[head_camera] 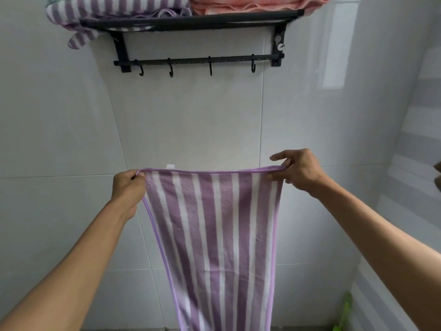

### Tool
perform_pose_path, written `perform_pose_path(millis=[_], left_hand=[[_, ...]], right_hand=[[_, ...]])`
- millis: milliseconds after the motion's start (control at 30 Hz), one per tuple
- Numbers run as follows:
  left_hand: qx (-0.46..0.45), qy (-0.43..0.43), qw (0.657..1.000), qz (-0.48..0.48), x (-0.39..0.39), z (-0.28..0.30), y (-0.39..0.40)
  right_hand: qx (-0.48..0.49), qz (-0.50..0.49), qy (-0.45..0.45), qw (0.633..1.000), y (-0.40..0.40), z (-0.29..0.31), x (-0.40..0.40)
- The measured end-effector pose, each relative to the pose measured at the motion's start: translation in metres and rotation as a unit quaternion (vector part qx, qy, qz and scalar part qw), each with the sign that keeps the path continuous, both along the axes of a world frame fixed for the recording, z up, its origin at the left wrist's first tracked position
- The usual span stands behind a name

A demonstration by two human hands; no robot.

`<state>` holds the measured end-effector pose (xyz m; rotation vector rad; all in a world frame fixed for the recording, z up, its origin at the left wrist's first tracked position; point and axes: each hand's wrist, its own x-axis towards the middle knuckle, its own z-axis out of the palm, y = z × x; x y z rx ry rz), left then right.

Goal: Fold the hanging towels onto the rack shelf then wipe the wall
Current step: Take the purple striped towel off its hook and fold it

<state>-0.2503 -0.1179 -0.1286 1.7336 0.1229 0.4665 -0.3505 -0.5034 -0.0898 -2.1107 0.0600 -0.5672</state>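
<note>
Left hand (128,187) and right hand (298,170) pinch striped towel (214,235) top corners, edge taut; bare tiled wall (191,120) between it and rack (191,22).

purple striped towel (214,235), hanging, stretched flat

The striped towel (212,235) runs off the bottom edge. The folded towels (167,5) on the shelf are cropped by the top edge. A green object (344,311) is blurred, unidentifiable.
</note>
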Motion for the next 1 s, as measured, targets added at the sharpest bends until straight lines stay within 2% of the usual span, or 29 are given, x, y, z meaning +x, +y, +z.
perform_pose_path(millis=[67, 167, 333, 433, 533, 667, 733, 867, 900, 1000], left_hand=[[-0.012, -0.022, 1.000, 0.002, -0.004, 0.002, -0.002], [-0.010, -0.048, 0.999, -0.012, -0.010, 0.007, -0.005], [-0.030, -0.029, 0.999, -0.019, -0.011, 0.006, 0.003], [-0.026, -0.027, 0.999, -0.032, -0.012, 0.014, 0.001], [-0.052, -0.040, 0.997, -0.032, -0.010, 0.022, 0.003], [-0.016, -0.040, 0.999, -0.033, -0.008, 0.029, 0.001], [-0.005, -0.047, 0.999, -0.025, -0.006, 0.040, 0.002], [-0.033, -0.140, 0.989, -0.017, 0.001, 0.087, 0.004], [-0.020, -0.139, 0.990, -0.031, 0.000, 0.087, 0.005], [-0.014, -0.044, 0.998, -0.053, -0.009, 0.044, 0.003]], right_hand=[[0.051, 0.021, 0.020, 0.998, -0.003, 0.001, 0.003], [0.054, 0.073, 0.100, 0.991, -0.002, 0.002, 0.001], [0.177, 0.058, 0.030, 0.982, -0.002, 0.001, -0.001], [0.156, 0.052, 0.034, 0.986, -0.002, 0.000, 0.001], [0.210, 0.033, -0.014, 0.977, -0.002, 0.007, 0.005], [0.132, 0.032, 0.026, 0.990, 0.002, 0.006, 0.006], [0.123, 0.018, -0.007, 0.992, 0.005, 0.019, 0.009], [0.185, 0.025, -0.139, 0.972, 0.013, 0.060, 0.014], [0.205, 0.042, -0.130, 0.969, 0.015, 0.062, 0.014], [0.179, 0.054, 0.005, 0.982, 0.019, 0.029, 0.004]])
